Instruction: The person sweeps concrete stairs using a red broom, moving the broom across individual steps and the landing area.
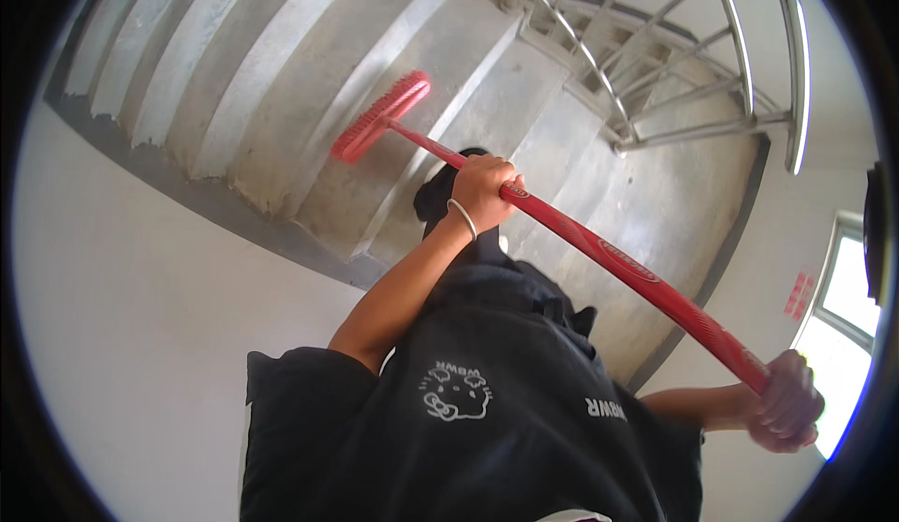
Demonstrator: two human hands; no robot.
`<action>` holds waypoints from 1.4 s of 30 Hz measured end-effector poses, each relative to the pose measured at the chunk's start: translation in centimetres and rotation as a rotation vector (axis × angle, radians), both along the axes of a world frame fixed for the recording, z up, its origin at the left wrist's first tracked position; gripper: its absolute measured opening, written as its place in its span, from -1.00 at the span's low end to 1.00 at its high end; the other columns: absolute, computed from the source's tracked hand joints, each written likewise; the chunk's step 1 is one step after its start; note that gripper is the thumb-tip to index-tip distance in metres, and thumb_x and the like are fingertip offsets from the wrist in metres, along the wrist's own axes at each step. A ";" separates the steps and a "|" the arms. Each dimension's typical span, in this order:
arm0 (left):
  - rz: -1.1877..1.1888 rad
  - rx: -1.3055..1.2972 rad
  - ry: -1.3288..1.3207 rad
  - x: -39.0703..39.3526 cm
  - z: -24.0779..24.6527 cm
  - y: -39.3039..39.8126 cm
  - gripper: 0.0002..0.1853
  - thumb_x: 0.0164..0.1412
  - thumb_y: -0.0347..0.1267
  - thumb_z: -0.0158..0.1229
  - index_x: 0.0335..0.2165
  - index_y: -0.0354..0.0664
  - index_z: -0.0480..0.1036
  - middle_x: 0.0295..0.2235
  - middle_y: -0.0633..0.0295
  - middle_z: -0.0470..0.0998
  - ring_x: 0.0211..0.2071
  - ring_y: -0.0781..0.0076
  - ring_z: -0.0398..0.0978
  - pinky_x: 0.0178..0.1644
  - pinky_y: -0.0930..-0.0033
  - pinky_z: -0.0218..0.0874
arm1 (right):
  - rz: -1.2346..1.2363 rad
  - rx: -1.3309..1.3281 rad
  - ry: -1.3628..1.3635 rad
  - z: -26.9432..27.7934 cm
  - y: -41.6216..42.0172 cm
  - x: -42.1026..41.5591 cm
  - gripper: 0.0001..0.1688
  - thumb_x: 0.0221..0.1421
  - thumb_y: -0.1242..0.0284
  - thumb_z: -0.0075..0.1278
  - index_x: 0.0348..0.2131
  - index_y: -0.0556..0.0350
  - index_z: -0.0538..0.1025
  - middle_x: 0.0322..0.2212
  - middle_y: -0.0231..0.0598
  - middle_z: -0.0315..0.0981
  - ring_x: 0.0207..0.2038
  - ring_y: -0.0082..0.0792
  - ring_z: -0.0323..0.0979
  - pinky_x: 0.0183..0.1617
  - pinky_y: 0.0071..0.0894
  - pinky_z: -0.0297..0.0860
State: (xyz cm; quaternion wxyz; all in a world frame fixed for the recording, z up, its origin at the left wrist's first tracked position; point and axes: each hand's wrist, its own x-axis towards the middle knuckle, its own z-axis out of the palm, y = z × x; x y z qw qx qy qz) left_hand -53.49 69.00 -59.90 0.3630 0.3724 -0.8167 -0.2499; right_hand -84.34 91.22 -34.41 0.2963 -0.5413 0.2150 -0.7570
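Note:
A red push broom runs slantwise across the view, its bristled head over a concrete stair tread near the foot of a riser; whether the bristles touch the step I cannot tell. My left hand, with a pale band at the wrist, is closed around the lower part of the red handle. At the far right, my right hand grips the handle's top end and looks slightly blurred. Concrete steps lie under and around the broom. Part of a dark shoe shows beside my left forearm.
A metal stair railing curves along the upper right. A white wall with a dark grey base band borders the steps at the left. To the right are another wall stretch and a bright window. Further steps rise or fall at the upper left.

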 end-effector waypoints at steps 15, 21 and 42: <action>0.082 0.031 -0.128 3.9 -3.7 6.9 -0.65 -0.08 -0.40 0.20 -0.76 -0.13 0.17 -0.70 0.18 0.33 -0.57 0.11 0.35 -0.46 0.14 0.14 | 0.104 0.121 -0.110 -1.5 -0.5 5.0 -0.57 0.09 0.32 -0.07 -0.75 -0.14 0.17 -0.88 -0.46 0.23 -0.86 -0.67 0.18 -0.66 -0.71 0.25; 0.063 0.065 -0.049 2.2 -3.3 1.2 -0.68 -0.07 -0.41 0.22 -0.73 -0.20 0.23 -0.64 0.13 0.38 -0.50 0.07 0.37 -0.40 0.15 0.19 | -0.151 0.099 -0.023 -2.6 -0.2 8.7 -0.57 0.09 0.35 -0.08 -0.75 -0.12 0.15 -0.89 -0.48 0.11 -0.86 -0.63 0.02 -0.68 -0.63 0.06; 0.292 0.141 -0.092 13.9 -6.3 4.5 -0.69 -0.14 -0.46 0.19 -0.72 -0.18 0.16 -0.67 0.14 0.29 -0.53 0.05 0.31 -0.44 0.11 0.11 | 0.019 0.354 -0.027 -2.5 -7.3 17.9 -0.56 0.05 0.28 -0.04 -0.73 -0.11 0.12 -0.87 -0.52 -0.02 -0.85 -0.59 -0.04 -0.68 -0.60 0.09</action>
